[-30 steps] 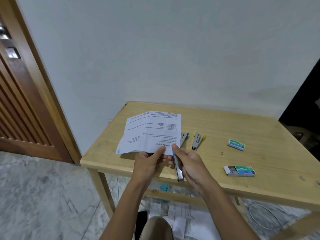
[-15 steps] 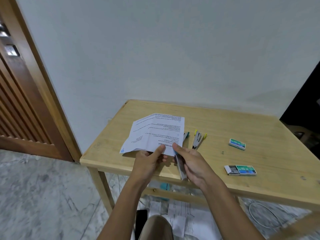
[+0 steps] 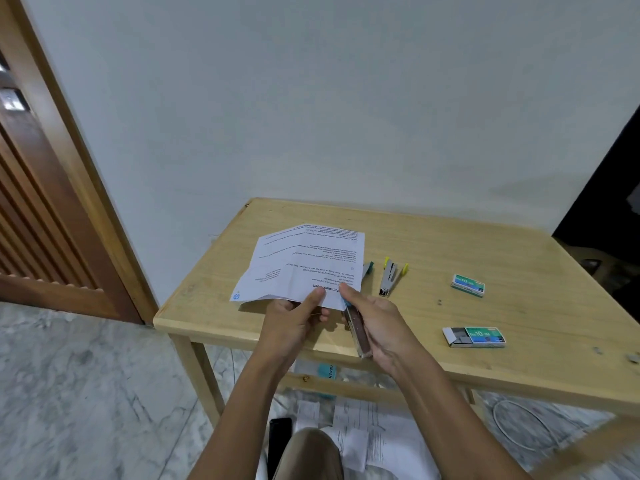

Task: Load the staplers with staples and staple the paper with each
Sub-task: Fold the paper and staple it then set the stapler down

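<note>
My left hand [image 3: 294, 317] pinches the near edge of a folded printed paper [image 3: 304, 265] above the wooden table [image 3: 450, 244]. My right hand [image 3: 377, 323] grips a slim stapler [image 3: 358, 332] whose front end meets the paper's near right corner. A stapler with yellow ends [image 3: 391, 278] lies on the table to the right of the paper. A teal-tipped stapler [image 3: 367, 268] peeks out from behind the paper's right edge. A half-open staple box [image 3: 474, 337] lies at the right front, a closed staple box [image 3: 468, 285] further back.
A wooden door [image 3: 41, 209] stands at the left and a white wall behind the table. Papers [image 3: 363, 431] and a dark phone [image 3: 278, 441] lie on the marble floor under the table. A white cable loop [image 3: 519, 424] lies at the right.
The paper and both hands have shifted slightly right and away from me. The grips on the paper and the stapler are the same.
</note>
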Demonstrator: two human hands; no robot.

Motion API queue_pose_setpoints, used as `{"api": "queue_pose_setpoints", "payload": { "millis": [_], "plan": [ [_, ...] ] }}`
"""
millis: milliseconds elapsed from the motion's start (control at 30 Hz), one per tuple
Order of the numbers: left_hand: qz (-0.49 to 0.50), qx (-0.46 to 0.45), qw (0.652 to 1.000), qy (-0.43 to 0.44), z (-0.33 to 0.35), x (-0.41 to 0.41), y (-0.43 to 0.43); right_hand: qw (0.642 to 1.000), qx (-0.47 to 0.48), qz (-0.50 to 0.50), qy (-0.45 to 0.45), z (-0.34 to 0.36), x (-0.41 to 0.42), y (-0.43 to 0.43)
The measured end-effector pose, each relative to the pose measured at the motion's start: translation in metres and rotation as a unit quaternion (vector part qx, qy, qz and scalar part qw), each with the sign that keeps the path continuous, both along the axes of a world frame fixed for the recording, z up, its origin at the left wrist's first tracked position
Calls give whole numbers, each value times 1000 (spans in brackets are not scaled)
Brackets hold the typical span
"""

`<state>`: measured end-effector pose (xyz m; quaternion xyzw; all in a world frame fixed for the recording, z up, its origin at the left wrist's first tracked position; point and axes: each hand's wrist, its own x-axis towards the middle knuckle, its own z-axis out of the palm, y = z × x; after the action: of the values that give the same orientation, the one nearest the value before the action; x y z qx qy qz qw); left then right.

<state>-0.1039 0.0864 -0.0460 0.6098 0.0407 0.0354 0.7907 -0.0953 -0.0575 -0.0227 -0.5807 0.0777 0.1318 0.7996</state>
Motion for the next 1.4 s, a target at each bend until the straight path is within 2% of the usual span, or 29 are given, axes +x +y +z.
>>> {"api": "queue_pose_setpoints", "payload": {
  "millis": [233,333,433,533,567,633,700,733,833,1000,1133,1233,1400],
  "plan": [
    [-18,-75,996,37,5,5,2,998,-65,-12,-6,8,-22,-9],
    [-4,-61,997,55,11,11,4,998,-56,-8,-14,11,-30,-20],
    [48,52,994,83,19,20,10,998,-50,-21,10,15,-33,-35],
    [118,193,971,80,19,37,17,998,-34,-17,42,18,-32,-50],
    [142,273,948,76,18,45,18,998,-34,-17,44,20,-33,-54],
    [177,431,876,124,12,57,18,998,-43,-33,36,23,-34,-62],
    [214,505,815,187,8,56,15,996,-72,-52,21,26,-37,-71],
    [235,519,802,182,6,51,13,994,-94,-57,15,27,-38,-74],
    [269,563,776,92,-4,41,13,984,-168,-58,-6,32,-42,-84],
    [120,654,745,55,-4,63,24,970,-228,-64,-43,42,-39,-90],
    [105,652,748,67,-4,79,32,956,-275,-73,-71,44,-19,-92],
    [139,657,739,50,-8,81,30,931,-342,-88,-93,46,3,-94],
    [123,655,741,79,-8,95,26,865,-469,-113,-136,47,57,-101]
  ]
}}
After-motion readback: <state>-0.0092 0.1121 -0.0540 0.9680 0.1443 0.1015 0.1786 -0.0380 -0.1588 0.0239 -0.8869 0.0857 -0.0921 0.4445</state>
